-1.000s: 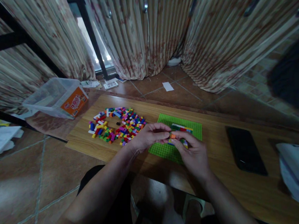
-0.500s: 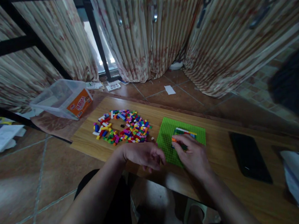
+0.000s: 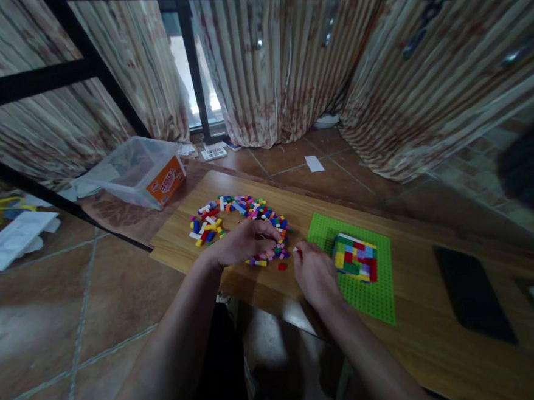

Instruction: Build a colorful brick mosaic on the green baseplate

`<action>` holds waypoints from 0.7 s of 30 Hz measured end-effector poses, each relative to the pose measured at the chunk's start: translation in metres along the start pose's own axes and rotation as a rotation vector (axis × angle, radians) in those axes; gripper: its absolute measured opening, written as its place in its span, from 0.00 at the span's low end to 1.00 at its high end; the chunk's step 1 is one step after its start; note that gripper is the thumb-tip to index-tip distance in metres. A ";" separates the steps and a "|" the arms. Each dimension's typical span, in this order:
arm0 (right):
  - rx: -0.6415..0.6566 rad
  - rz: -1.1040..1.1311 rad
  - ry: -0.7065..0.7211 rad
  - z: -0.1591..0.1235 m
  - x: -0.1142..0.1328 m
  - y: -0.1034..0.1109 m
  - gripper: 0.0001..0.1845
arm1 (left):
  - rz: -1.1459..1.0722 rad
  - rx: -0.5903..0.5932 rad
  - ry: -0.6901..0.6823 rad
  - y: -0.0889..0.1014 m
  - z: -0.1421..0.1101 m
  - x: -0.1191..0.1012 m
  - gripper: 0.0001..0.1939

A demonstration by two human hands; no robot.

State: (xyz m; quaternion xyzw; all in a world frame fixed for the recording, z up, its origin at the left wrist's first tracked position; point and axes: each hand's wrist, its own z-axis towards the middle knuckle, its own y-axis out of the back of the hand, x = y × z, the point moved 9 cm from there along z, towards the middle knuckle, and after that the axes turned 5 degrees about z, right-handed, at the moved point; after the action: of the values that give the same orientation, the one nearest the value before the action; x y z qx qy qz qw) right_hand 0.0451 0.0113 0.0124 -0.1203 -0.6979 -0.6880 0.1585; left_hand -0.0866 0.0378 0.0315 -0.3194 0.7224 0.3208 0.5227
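Note:
My left hand (image 3: 242, 244) lies palm down on the near edge of a pile of small coloured bricks (image 3: 231, 217), its fingers curled among them. What they hold, if anything, is hidden. My right hand (image 3: 315, 273) rests on the wooden table (image 3: 423, 347) between the pile and a green baseplate (image 3: 374, 296), its fingertips pinched on a small red brick. A multicoloured block of stacked bricks (image 3: 356, 258) stands on the baseplate, just right of my right hand.
A black phone (image 3: 474, 292) lies on the table to the right. A clear plastic box with an orange label (image 3: 139, 172) rests on the floor at the back left. Striped curtains hang behind. White papers lie on the tiled floor at the left.
Both hands left the baseplate and moved left to the brick pile. The stacked block now stands uncovered on the baseplate. The camera has swung, shifting the table rightward in view.

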 end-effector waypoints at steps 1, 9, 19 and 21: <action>-0.017 0.023 0.002 0.003 0.003 -0.001 0.13 | -0.004 -0.015 -0.019 0.002 0.000 0.000 0.09; -0.192 0.398 0.060 0.011 0.001 0.026 0.14 | -0.057 -0.105 -0.043 0.006 0.008 0.000 0.09; -0.117 0.983 -0.091 -0.031 -0.057 0.052 0.17 | -0.287 -0.070 -0.159 -0.064 0.036 -0.022 0.11; -0.161 1.039 -0.115 -0.036 -0.067 0.056 0.16 | -0.312 -0.051 -0.199 -0.082 0.041 -0.028 0.11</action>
State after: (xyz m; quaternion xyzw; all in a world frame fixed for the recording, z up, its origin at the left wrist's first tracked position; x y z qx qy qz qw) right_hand 0.1299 -0.0196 0.0384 -0.4997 -0.4990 -0.5624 0.4301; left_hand 0.0081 0.0255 0.0373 -0.4074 0.6006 0.2838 0.6267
